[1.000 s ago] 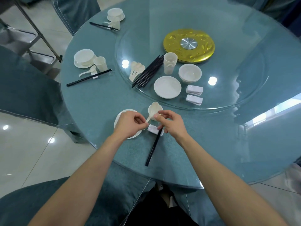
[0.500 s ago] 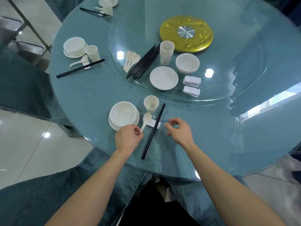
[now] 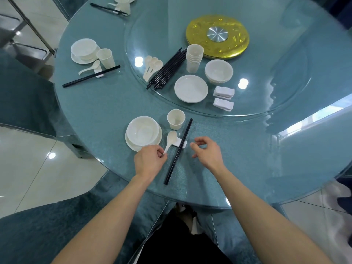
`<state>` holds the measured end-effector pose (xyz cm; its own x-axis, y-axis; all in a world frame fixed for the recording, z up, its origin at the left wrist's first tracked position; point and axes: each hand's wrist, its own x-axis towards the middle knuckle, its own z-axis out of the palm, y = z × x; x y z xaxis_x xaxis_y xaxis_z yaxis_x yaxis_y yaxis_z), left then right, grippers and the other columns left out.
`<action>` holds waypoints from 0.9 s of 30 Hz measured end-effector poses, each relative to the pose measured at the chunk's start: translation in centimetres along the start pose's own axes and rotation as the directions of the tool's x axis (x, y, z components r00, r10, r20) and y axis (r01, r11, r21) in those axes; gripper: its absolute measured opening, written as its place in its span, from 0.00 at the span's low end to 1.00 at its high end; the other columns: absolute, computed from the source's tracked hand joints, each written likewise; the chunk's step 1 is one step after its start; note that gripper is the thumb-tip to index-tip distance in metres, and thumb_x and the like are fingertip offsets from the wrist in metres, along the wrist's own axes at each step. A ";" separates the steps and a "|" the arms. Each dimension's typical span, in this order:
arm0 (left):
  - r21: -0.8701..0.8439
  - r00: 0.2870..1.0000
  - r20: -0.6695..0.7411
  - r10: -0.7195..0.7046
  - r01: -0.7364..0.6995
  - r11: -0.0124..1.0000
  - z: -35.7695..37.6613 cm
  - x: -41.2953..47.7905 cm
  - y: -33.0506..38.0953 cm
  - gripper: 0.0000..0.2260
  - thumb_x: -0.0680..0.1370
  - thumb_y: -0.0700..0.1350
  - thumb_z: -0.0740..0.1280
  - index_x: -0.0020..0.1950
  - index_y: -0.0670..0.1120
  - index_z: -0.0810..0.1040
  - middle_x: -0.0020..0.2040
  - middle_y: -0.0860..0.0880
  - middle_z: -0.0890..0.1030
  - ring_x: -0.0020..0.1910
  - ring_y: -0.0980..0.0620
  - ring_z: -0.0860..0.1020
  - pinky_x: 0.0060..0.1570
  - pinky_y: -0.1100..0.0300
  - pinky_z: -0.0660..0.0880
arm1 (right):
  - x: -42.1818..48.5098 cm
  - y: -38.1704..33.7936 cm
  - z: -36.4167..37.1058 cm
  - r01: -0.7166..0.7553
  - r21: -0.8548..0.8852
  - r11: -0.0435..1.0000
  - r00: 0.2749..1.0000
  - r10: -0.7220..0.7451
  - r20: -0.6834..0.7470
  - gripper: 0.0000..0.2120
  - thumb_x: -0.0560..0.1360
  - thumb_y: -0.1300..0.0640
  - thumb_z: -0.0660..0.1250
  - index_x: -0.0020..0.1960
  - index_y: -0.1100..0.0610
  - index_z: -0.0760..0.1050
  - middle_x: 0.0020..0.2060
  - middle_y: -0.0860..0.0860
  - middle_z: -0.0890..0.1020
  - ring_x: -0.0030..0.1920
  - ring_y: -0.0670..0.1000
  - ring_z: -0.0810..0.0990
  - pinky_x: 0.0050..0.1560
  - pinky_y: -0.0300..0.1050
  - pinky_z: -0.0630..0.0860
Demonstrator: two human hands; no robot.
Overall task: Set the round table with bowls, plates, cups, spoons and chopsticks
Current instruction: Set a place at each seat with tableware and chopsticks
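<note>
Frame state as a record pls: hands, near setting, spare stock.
left hand: pinches handle end of spoon
right hand: beside chopsticks, fingers loosely curled, holds nothing
near setting: bowl on plate; cup; chopsticks across chopstick rest
glass turntable stock: stacked cups, chopstick bundle, spare spoons, spare plate, spare bowl, spare rests

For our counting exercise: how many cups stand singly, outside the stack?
3: near cup, in front of the person; left cup, at the left setting; far cup, by the top edge. More may lie outside the view.
</note>
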<state>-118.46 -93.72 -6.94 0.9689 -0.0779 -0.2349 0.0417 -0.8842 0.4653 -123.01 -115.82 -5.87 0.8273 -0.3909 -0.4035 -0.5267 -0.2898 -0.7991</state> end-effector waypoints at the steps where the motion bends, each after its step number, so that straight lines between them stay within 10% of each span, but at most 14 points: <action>1: -0.002 1.000 0.003 0.000 0.000 1.000 0.0 0.0 0.0 0.05 0.75 0.57 0.76 0.46 0.57 0.86 0.36 0.61 0.83 0.41 0.57 0.83 0.42 0.58 0.78 | 0.0 0.0 0.0 -0.002 0.002 1.000 1.000 0.002 0.001 0.14 0.80 0.48 0.73 0.62 0.53 0.80 0.55 0.45 0.83 0.33 0.46 0.87 0.28 0.32 0.73; 16: -0.002 1.000 0.001 0.027 -0.027 1.000 -0.6 -0.3 -0.4 0.08 0.74 0.60 0.76 0.47 0.57 0.85 0.36 0.62 0.82 0.41 0.59 0.83 0.45 0.56 0.81 | -0.4 -0.6 -0.8 -0.013 -0.012 1.000 1.000 0.012 -0.026 0.12 0.80 0.49 0.72 0.61 0.52 0.80 0.55 0.44 0.84 0.34 0.47 0.87 0.31 0.33 0.73; 27: -0.068 0.964 -0.030 0.265 -0.267 0.961 -4.2 1.3 3.2 0.17 0.74 0.61 0.74 0.61 0.60 0.81 0.54 0.62 0.83 0.47 0.63 0.81 0.49 0.55 0.79 | -0.1 -2.5 -3.0 0.088 -0.116 0.989 0.996 -0.091 -0.023 0.29 0.77 0.43 0.74 0.75 0.49 0.75 0.68 0.44 0.80 0.54 0.42 0.83 0.64 0.53 0.80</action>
<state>-116.04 -94.75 -2.20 0.9522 -0.2955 -0.0773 -0.2015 -0.7979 0.5682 -122.32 -117.68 -2.52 0.8671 -0.3829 -0.3186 -0.4712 -0.4228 -0.7741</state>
